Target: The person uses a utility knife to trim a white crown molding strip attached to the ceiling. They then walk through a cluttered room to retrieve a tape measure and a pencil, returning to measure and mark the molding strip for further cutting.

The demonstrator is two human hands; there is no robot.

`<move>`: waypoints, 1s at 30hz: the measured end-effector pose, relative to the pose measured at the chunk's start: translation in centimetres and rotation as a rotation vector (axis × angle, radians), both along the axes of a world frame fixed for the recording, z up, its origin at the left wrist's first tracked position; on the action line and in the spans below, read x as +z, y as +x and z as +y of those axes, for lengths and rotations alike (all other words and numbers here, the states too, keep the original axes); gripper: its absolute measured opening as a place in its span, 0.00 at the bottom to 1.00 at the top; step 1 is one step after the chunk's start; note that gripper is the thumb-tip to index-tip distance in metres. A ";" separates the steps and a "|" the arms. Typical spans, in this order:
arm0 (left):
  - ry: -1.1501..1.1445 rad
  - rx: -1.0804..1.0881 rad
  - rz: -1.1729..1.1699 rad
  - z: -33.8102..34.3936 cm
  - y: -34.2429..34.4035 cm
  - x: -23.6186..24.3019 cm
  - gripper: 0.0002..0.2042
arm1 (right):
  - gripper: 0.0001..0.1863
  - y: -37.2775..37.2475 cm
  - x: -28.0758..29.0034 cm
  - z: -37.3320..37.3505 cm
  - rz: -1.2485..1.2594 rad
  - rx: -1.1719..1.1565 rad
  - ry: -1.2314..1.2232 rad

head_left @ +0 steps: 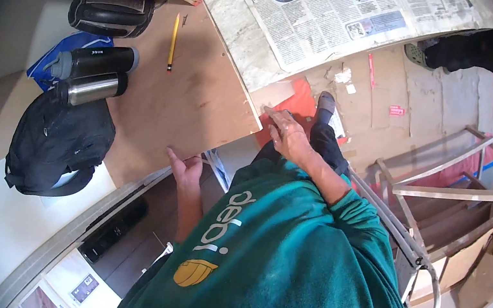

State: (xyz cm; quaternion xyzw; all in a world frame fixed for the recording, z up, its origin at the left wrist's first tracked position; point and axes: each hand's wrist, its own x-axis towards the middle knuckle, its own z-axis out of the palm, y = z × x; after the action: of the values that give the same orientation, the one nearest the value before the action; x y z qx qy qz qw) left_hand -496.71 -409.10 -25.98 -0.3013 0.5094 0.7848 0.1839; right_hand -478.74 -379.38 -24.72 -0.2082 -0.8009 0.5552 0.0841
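Note:
A brown wooden board (177, 103) lies in front of me to the left. My left hand (186, 169) is at its near edge, one fingertip against the edge and the palm partly turned up. I see no object in it, though some of its fingers are hidden. My right hand (290, 138) is beside the board's right corner, fingers stretched out and apart, holding nothing. Whether those fingertips touch the corner I cannot tell. A yellow pencil (173, 42) lies on the far part of the board.
Along the board's left side are a black bottle (95, 61), a steel bottle (93, 89), a black bag (59, 145) and a dark padded pouch (112, 11). A newspaper-covered table (320, 23) stands ahead. To the right are a wooden frame (458, 196) and another person's leg (468, 57).

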 end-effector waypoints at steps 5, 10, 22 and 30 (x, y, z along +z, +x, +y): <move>-0.285 -0.368 0.286 1.5 -0.8 0.5 0.27 | 0.31 -0.5 0.1 0.6 0.136 0.013 0.036; 0.170 0.170 -0.242 0.3 -4.3 -2.3 0.28 | 0.33 -0.3 -0.5 0.4 0.132 0.075 0.001; 0.238 0.212 -0.290 -1.0 -4.1 -2.5 0.27 | 0.14 1.2 -10.0 4.5 -0.048 -0.453 -0.607; 0.209 0.206 -0.289 -1.4 -2.7 -2.3 0.27 | 0.25 0.5 -6.6 8.1 -0.732 -0.797 -0.509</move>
State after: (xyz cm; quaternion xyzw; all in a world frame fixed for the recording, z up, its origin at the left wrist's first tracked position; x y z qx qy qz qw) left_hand -499.36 -410.54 -28.25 -0.4406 0.3603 0.7965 0.2041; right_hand -478.24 -371.30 -31.34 -0.6842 -0.4795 0.5474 -0.0481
